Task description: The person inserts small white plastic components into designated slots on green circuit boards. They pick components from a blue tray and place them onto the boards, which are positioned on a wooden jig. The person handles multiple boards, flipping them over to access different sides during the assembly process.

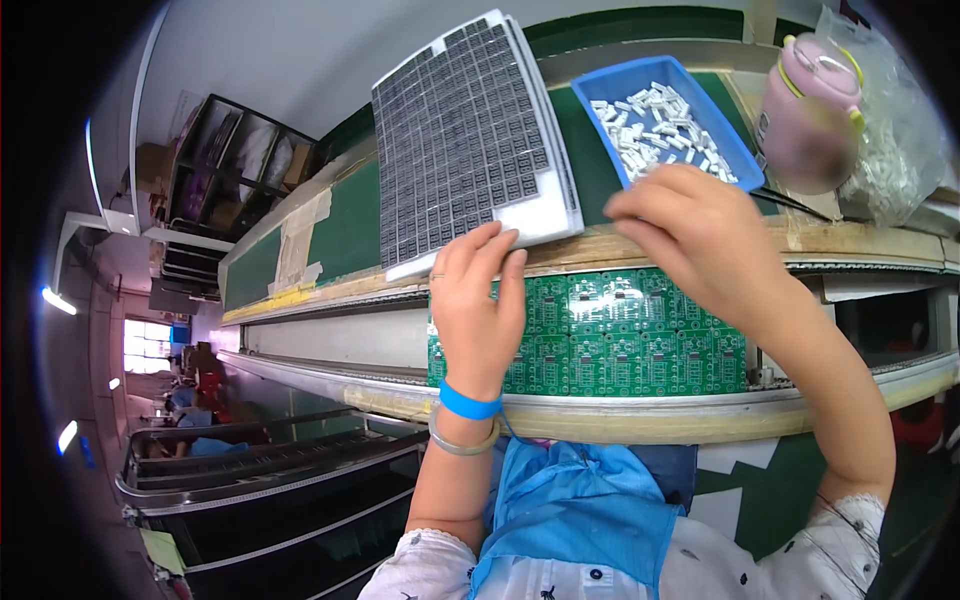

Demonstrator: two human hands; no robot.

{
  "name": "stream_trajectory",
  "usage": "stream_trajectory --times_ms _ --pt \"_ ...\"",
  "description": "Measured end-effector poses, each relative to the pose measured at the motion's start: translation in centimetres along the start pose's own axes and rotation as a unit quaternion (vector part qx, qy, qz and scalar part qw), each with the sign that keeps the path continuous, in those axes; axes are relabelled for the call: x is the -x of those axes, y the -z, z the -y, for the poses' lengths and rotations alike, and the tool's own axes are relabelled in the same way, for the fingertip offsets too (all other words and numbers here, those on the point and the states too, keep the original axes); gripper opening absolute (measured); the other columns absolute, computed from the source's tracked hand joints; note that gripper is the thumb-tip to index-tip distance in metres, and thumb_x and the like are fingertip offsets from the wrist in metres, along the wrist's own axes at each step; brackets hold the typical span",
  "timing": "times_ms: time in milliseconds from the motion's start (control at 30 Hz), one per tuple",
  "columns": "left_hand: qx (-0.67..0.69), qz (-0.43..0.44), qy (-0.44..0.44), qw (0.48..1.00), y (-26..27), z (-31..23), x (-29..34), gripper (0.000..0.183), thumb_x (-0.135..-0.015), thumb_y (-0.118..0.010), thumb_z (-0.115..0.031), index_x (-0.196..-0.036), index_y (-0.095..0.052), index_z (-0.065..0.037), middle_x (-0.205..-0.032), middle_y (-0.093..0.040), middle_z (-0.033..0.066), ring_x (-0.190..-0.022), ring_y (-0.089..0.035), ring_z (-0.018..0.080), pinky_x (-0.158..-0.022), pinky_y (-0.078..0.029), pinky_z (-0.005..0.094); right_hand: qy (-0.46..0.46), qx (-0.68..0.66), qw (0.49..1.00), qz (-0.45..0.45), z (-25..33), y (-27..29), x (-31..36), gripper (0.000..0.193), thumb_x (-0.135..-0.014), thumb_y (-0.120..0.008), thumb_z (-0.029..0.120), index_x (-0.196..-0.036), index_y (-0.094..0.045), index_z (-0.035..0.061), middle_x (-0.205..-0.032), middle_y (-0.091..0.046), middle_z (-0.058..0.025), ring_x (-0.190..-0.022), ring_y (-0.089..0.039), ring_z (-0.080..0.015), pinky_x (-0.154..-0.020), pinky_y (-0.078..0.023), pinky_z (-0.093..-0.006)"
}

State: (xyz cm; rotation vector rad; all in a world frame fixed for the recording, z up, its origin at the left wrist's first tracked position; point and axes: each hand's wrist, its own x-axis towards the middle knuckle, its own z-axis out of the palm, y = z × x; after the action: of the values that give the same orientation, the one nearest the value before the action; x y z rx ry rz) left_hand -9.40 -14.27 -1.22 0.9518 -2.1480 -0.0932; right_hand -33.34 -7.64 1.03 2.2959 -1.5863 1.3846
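**Picking parts over the green board**

Your green circuit board point(620, 365) lies flat in front of you, partly under both hands. Your left hand point(478, 315) has bent fingers at the near edge of the foam sheet point(540, 212) of black parts point(455, 140). Your right hand point(705, 235) is half-curled just beside the blue tray point(728, 130) of white pieces point(660, 125). I cannot tell whether either grips anything. You seem to be picking up parts; the next move probably calls for lining one up squarely over the board.
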Motion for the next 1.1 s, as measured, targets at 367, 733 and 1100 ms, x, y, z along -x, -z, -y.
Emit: stream_trajectory --times_ms 367,733,1100 --pt "-0.025 -0.029 -0.059 0.998 -1.3 1.3 1.3 0.024 -0.084 -0.073 -0.005 -0.108 -0.075 -0.004 -0.116 -0.071 0.0089 -0.112 -0.063 0.0301 -0.095 -0.047 0.0434 0.027 0.063 0.983 0.171 -1.7 -6.5 -8.2 0.022 -0.078 -0.078 0.011 -0.100 -0.076 0.0051 -0.098 -0.072 -0.0105 -0.093 -0.068 -0.0322 -0.082 -0.056 -0.0412" --pt "0.235 -0.009 0.090 0.968 -0.7 0.7 1.8 0.026 -0.095 -0.068 -0.010 -0.119 -0.070 -0.002 -0.117 -0.072 0.0087 -0.110 -0.066 0.0245 -0.092 -0.051 0.0379 0.015 0.045 0.999 -0.024 2.5 -5.3 -3.5 0.016 -0.090 -0.071 0.007 -0.104 -0.075 0.0030 -0.102 -0.076 -0.0135 -0.089 -0.074 -0.0302 -0.077 -0.058 -0.0390" --pt "0.659 0.276 0.400 0.574 2.1 -5.5 7.8 0.037 -0.100 -0.064 -0.002 -0.136 -0.058 0.003 -0.109 -0.073 0.0096 -0.100 -0.068 0.0125 -0.087 -0.055 0.0258 -0.027 -0.015 0.995 0.092 9.2 -0.1 8.5 0.026 -0.071 -0.085 0.007 -0.093 -0.072 0.0070 -0.106 -0.074 -0.0077 -0.095 -0.068 -0.0252 -0.081 -0.049 -0.0418"
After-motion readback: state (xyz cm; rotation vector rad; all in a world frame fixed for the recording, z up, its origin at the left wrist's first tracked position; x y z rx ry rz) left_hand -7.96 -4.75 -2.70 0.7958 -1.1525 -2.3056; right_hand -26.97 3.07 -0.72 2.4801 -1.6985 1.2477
